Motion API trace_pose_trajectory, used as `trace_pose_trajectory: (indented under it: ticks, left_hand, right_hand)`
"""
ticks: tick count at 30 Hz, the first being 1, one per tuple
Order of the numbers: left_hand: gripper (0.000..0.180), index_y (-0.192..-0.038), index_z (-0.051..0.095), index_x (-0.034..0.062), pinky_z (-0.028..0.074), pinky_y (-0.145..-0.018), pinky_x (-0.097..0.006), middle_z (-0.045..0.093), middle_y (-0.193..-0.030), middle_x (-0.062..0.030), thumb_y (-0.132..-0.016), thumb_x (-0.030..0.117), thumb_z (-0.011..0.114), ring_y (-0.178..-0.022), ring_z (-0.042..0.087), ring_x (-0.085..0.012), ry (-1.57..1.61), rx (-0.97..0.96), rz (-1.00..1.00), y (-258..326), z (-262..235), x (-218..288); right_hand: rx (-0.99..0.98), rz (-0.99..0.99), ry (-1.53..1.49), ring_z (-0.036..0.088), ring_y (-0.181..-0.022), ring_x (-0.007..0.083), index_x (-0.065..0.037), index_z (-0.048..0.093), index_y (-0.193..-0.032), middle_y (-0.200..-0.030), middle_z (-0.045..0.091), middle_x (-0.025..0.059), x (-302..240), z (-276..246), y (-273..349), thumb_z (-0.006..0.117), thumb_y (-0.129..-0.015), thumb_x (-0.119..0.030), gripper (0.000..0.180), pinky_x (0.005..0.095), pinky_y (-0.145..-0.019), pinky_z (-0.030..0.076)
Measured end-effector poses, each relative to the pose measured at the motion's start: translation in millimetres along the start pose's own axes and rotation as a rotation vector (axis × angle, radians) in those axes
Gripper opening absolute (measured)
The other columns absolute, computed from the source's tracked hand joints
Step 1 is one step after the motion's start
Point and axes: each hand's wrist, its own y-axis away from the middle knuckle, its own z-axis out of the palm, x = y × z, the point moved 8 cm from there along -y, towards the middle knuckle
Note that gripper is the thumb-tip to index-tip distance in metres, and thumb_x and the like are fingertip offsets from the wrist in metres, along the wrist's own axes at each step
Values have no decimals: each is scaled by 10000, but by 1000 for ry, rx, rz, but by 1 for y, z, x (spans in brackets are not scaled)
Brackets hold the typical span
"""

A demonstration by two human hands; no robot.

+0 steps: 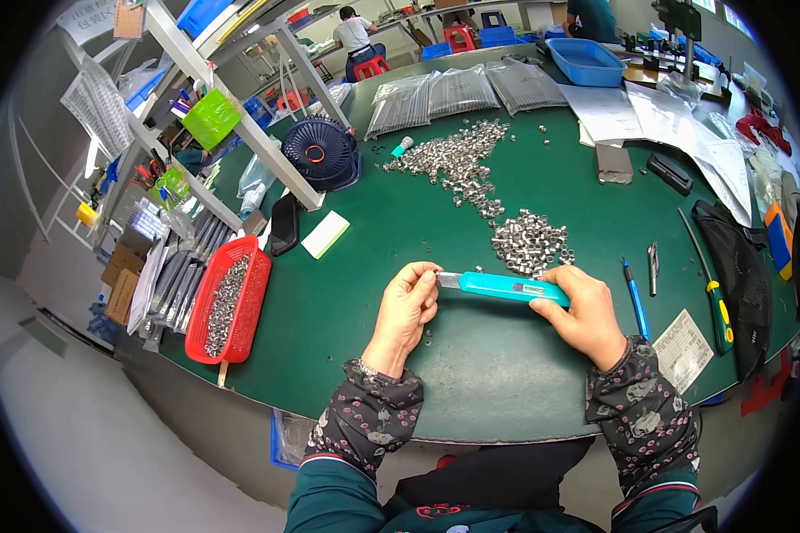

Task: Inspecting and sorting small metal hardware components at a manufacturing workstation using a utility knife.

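Note:
My right hand (585,313) grips a teal utility knife (493,286), held level above the green table with its blade pointing left. Between the thumb and fingertips of my left hand (404,311) is a small metal ring, mostly hidden by the fingers. The blade tip meets the ring or lies right beside it; I cannot tell which. Just beyond the knife lies a small heap of shiny metal rings (529,242). A larger spread of the same rings (453,160) lies farther back. At the left, a red basket (260,298) holds many more small metal pieces.
A dark fan (320,151), a phone (285,224) and a sticky-note pad (326,234) are at the left. Bagged rods (462,91) and a blue tray (587,62) line the back. On the right are a blue pen (636,298), a screwdriver (718,311) and a black pouch (742,275).

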Motion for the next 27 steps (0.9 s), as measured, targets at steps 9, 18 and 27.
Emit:
trace_pose_trajectory:
  ticks: [9, 18, 27]
  left_hand:
    - [143, -995, 503, 31, 292, -358, -140, 548, -860, -67, -894, 128, 477, -503, 401, -38, 73, -20, 13, 1, 4, 3]
    - [173, -1033, 512, 28, 302, -376, -128, 556, -880, -63, -866, 68, 502, -556, 416, -19, -23, 49, 68, 1, 1, 9]
    - [157, -1009, 535, 26, 305, -385, -130, 534, -864, -26, -858, 58, 514, -552, 398, -12, -138, 75, 93, 1, 0, 11]
  right_hand:
    - [203, -69, -27, 569, -652, 284, -21, 560, -863, -759, 567, 124, 2, -14, 1, 654, -719, -213, 258, 341, -556, 438]
    - [42, 17, -44, 569, -652, 282, -26, 575, -870, -753, 574, 124, 8, -2, -1, 639, -727, -250, 274, 354, -571, 434]
    - [-66, 75, -64, 567, -651, 258, 16, 580, -883, -745, 577, 149, 13, 4, -1, 656, -698, -209, 301, 332, -571, 430]
